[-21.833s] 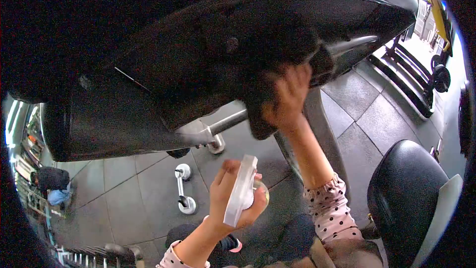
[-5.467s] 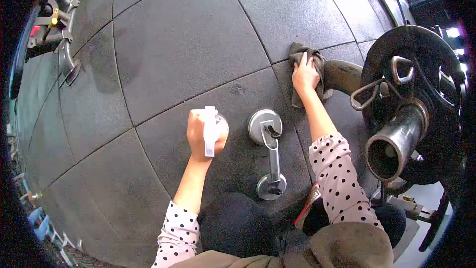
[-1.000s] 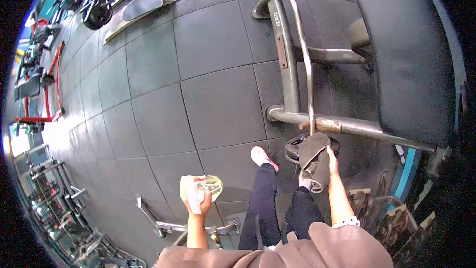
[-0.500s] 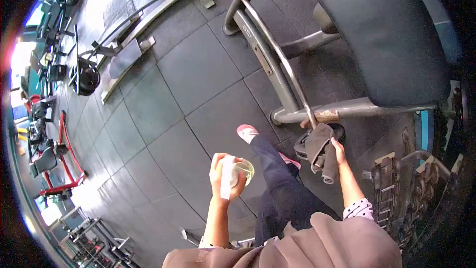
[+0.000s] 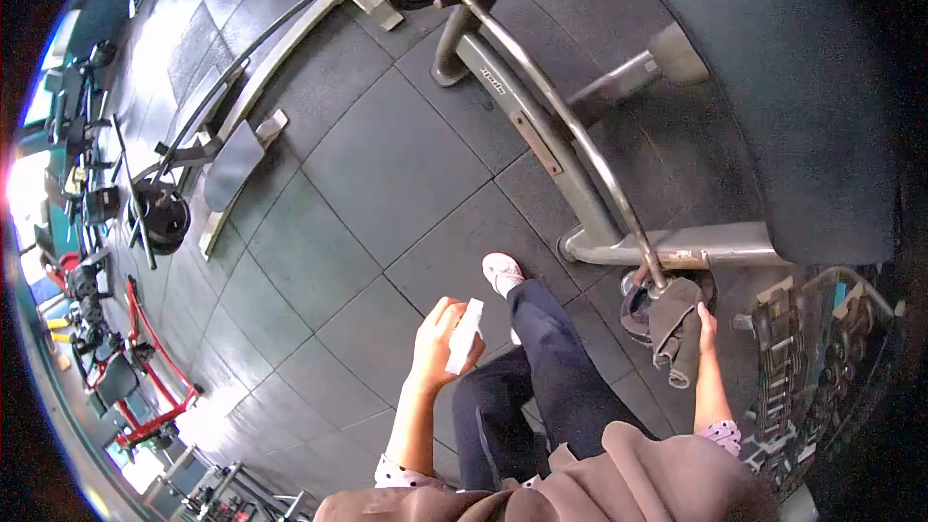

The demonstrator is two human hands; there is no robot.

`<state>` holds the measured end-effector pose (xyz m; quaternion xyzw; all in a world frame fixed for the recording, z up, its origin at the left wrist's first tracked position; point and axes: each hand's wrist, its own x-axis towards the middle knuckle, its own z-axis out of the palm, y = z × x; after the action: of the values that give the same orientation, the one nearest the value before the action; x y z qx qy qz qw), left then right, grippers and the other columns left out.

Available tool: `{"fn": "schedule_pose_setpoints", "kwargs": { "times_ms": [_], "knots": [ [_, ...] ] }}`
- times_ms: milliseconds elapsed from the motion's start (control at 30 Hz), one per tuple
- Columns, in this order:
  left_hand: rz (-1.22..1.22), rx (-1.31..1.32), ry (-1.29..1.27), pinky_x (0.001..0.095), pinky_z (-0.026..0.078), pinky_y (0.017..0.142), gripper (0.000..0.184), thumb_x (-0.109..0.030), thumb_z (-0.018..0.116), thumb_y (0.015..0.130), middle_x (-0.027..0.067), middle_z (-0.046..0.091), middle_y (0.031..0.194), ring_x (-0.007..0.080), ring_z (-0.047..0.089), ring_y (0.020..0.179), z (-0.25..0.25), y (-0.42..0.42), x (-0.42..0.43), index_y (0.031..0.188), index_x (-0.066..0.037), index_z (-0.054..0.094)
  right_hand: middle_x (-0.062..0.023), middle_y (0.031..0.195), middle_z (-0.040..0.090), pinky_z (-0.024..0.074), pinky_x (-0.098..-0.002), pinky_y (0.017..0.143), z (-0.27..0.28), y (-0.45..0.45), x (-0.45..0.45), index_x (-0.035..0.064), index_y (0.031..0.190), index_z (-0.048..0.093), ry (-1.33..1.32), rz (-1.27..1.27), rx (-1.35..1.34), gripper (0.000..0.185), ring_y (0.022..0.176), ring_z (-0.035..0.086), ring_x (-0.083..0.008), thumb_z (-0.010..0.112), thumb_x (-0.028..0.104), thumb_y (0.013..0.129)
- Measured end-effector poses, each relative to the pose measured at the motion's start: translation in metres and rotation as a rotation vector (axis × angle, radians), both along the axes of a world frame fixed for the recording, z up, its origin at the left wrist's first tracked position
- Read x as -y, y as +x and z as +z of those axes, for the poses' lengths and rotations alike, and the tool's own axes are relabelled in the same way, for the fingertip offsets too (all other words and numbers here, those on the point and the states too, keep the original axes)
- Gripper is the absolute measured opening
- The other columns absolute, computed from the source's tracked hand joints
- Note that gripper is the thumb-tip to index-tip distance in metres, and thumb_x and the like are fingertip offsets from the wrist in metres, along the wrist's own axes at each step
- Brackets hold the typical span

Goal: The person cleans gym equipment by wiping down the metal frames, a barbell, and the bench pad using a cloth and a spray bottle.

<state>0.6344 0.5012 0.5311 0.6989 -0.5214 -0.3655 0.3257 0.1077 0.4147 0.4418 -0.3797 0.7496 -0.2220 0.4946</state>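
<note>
My left hand (image 5: 440, 346) is wrapped round a spray bottle (image 5: 465, 336); its white top shows, and the clear body is mostly hidden now. In my right hand (image 5: 708, 333) is a dark grey cloth (image 5: 675, 324), which hangs down in folds. The cloth is against the near end of a long metal barbell (image 5: 561, 116), close to a dark weight plate (image 5: 637, 311). From here I cannot tell whether the cloth wraps the bar's tip or only touches it.
A grey bench frame (image 5: 536, 140) with a large dark pad (image 5: 773, 87) stands to the right. A dumbbell rack (image 5: 788, 358) is at lower right. Left are another bench (image 5: 235, 166) and a red machine frame (image 5: 155, 348). Dark tiles (image 5: 387, 155) cover the floor.
The view has shifted as I step; my feet have changed position. My left hand has turned, so the bottle's clear body no longer shows. The right hand stays with the cloth at the bar end.
</note>
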Motion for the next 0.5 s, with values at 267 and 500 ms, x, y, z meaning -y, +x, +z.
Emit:
{"fn": "schedule_pose_setpoints", "kwargs": {
  "times_ms": [267,500],
  "knots": [
    [-0.24,-0.018,-0.072,0.0397,0.045,0.067,0.027,-0.008,0.061,0.063,0.0154,0.048,0.079,0.0342,0.05,0.074,-0.046,0.006,0.051,0.087,0.0,0.051,-0.0003,0.098,0.062,0.0418,-0.025,0.084,-0.014,-0.016,-0.011,-0.0035,0.098,0.067,0.019,-0.061,-0.023,0.039,0.091,0.055,-0.0101,0.056,0.034,0.091],
    [-0.316,-0.122,-0.108,0.041,0.042,0.065,0.024,-0.006,0.056,0.061,0.015,0.045,0.075,0.0348,0.046,0.072,-0.116,0.0,0.064,0.083,0.0,0.05,0.0009,0.098,0.061,0.0424,-0.0246,0.082,-0.018,-0.024,-0.02,-0.0015,0.097,0.067,-0.027,-0.116,-0.022,0.038,0.087,0.055,-0.0088,0.056,0.035,0.091]
  ]
}}
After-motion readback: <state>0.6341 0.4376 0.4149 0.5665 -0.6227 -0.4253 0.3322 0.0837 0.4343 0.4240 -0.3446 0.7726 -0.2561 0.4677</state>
